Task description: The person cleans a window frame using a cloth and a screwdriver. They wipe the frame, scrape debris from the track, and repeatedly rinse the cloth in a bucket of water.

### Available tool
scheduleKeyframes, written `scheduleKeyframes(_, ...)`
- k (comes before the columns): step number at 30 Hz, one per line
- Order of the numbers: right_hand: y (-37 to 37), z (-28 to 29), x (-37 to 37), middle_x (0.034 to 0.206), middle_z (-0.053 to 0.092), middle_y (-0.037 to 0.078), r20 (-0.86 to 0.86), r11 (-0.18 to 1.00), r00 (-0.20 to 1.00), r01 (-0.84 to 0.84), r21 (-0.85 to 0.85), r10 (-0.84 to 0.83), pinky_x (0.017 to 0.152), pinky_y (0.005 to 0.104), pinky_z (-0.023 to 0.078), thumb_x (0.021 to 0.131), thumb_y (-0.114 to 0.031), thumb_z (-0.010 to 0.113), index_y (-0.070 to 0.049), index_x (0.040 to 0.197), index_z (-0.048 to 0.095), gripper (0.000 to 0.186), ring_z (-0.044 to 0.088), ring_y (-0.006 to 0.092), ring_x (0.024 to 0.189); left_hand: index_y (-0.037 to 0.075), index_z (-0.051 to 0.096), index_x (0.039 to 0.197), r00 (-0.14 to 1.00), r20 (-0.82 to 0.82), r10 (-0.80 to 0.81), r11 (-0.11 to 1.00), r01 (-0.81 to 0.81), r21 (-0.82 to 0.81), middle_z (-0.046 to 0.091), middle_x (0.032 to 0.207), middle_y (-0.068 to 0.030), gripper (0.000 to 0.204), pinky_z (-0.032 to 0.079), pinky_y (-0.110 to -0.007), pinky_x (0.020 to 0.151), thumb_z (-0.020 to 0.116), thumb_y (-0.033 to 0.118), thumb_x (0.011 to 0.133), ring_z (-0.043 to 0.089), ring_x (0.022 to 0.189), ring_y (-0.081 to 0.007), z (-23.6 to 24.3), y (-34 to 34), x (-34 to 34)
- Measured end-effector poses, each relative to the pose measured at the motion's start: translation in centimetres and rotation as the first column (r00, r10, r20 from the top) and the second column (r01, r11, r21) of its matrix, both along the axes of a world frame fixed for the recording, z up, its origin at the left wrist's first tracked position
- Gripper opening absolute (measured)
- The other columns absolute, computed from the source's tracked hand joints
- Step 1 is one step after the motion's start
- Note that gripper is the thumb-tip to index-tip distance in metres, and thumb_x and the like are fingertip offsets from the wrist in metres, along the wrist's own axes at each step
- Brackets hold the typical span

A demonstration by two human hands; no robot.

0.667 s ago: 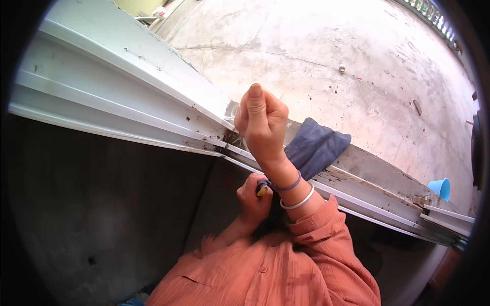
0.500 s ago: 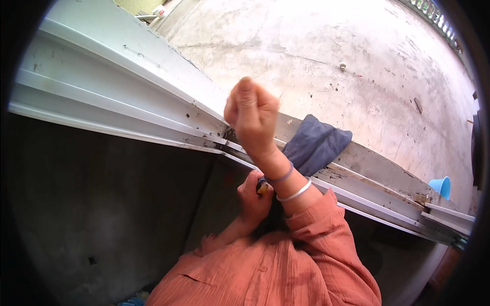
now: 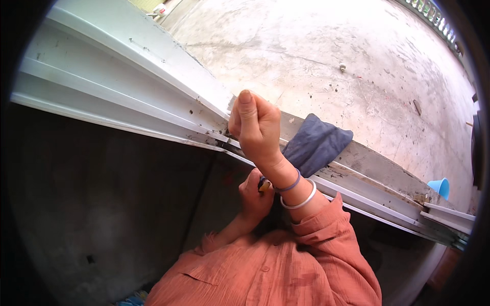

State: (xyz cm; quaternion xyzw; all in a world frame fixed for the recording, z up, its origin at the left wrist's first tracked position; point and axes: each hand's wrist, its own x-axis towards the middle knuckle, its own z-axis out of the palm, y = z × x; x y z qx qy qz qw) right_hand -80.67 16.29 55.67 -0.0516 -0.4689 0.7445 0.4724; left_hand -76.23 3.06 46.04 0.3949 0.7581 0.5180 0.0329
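Observation:
My right hand (image 3: 255, 130) is raised over the white window-like frame (image 3: 153, 115), closed in a fist with the thumb lying along the top; nothing sticks out of it. Two bands circle that wrist, one dark and one white. Lower and closer to my body, my left hand (image 3: 254, 196) is wrapped round a small handle with yellow and dark parts (image 3: 264, 185); the rest of that object is hidden by my hand and right forearm. A dark blue-grey cloth (image 3: 319, 143) drapes over the sill just right of my right wrist.
A dirty track (image 3: 377, 191) with debris runs to the lower right. Beyond the sill lies a pale concrete surface (image 3: 306, 56) with a small round object (image 3: 342, 68) on it. A light blue bucket (image 3: 439, 188) stands at the right. Dark space lies below the frame.
My right fist has come down slightly, toward my body, and shows sharper than before. The left hand keeps its hold on the handle in nearly the same place.

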Motion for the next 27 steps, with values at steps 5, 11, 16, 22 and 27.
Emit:
scheduleKeyframes(5, -0.4, -0.1, 0.9, 0.055, 0.038, -0.002, 0.043, 0.999, 0.998, 0.034, 0.016, -0.034, 0.042, 0.0241, 0.026, 0.108, -0.029, 0.041, -0.005, 0.067, 0.041, 0.048, 0.036, 0.0063, 0.046, 0.003, 0.054, 0.093, 0.999, -0.042, 0.003, 0.999, -0.005, -0.041, 0.056, 0.075, -0.0189, 0.021, 0.048, -0.045, 0.057, 0.069, 0.010, 0.080, 0.060, 0.066, -0.0423, 0.6, 0.0, 0.2)
scheduleKeyframes(11, -2.4, -3.0, 5.2, 0.053, 0.031, -0.003, -0.141, 0.999, 0.989, 0.035, -0.029, -0.039, 0.045, 0.0264, 0.027, 0.107, -0.038, 0.039, -0.007, 0.072, 0.039, 0.047, 0.029, 0.0090, 0.046, 0.005, 0.055, 0.091, 0.994, -0.048, -0.095, 0.995, 0.096, 0.013, 0.055, 0.073, -0.0151, 0.016, 0.048, -0.042, 0.054, 0.067, 0.007, 0.081, 0.061, 0.062, -0.0362, 1.7, 0.3, -0.4)
scheduleKeyframes(16, -1.9, -3.2, 6.2, 0.057, 0.038, 0.000, -0.106, 0.999, 0.994, 0.031, 0.011, -0.030, 0.047, 0.0260, 0.033, 0.107, -0.033, 0.041, -0.004, 0.071, 0.043, 0.046, 0.039, 0.0113, 0.050, 0.004, 0.056, 0.090, 0.991, -0.092, -0.094, 0.995, 0.097, 0.029, 0.054, 0.073, -0.0130, 0.013, 0.047, -0.039, 0.053, 0.064, 0.004, 0.081, 0.059, 0.060, -0.0333, 0.9, 0.3, -0.7)
scheduleKeyframes(22, -1.9, -3.3, 6.8, 0.060, 0.039, 0.000, -0.020, 0.994, 0.998, 0.058, 0.090, -0.056, 0.049, 0.0277, 0.034, 0.107, -0.036, 0.038, -0.005, 0.078, 0.042, 0.043, 0.038, 0.0110, 0.052, 0.003, 0.056, 0.091, 0.989, -0.101, -0.110, 0.994, 0.112, 0.016, 0.054, 0.074, -0.0138, 0.012, 0.047, -0.040, 0.053, 0.064, 0.006, 0.083, 0.059, 0.060, -0.0337, 1.2, 0.1, -0.9)
scheduleKeyframes(27, -0.9, -1.8, 4.9, 0.064, 0.041, 0.001, -0.071, 0.989, 0.990, 0.130, 0.066, -0.125, 0.051, 0.0258, 0.034, 0.107, -0.034, 0.040, -0.004, 0.080, 0.043, 0.041, 0.040, 0.0113, 0.054, 0.003, 0.055, 0.094, 0.991, -0.096, -0.090, 0.996, 0.092, 0.014, 0.054, 0.075, -0.0147, 0.013, 0.047, -0.041, 0.054, 0.063, 0.008, 0.085, 0.058, 0.061, -0.0361, 1.1, 0.1, -0.5)
